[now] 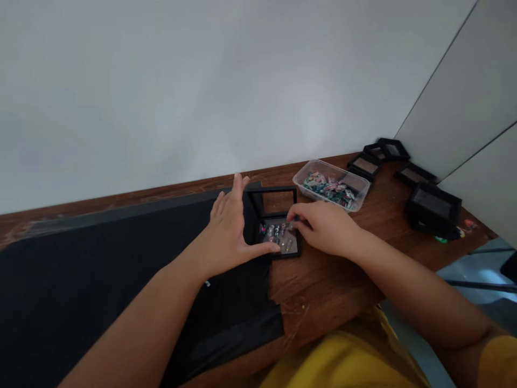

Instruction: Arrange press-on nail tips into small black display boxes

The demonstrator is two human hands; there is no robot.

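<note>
Window-lidded black case [285,256] opened across black sheet's [121,269] edge | glossy pieces [277,230] laid inside | left hand [228,231] spread, nothing gripped, thumb over case, presumably for steadying | right hand [329,226] pinched at case's right, any hold indiscernible | plastic tub [360,202] placed behind-right, likely for reach

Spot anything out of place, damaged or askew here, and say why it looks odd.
A small pale scrap lies stray on the black sheet, away from the plastic tub of pieces; the sheet's right edge looks uneven, perhaps torn.
</note>
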